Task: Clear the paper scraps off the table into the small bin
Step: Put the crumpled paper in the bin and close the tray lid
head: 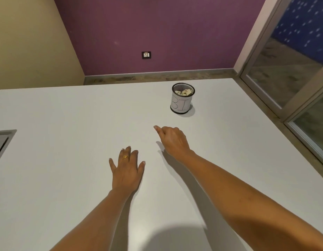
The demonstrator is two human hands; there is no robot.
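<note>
Left grip [127,169] lies flat, fingers spread; right grip [172,140] curled, forefinger extended.

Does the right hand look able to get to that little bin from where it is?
Probably yes. The right hand hangs a little short of the bin, with only bare table between them. The left hand lies flat off to the side.

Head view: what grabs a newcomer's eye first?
The small bin, paper-labelled and holding crumpled paper scraps, stands far right on the white table. Nearer, the left hand lies flat, wearing a gold ring; the right hand, fingers curled, is between it and the bin. A purple wall fills the background.
</note>
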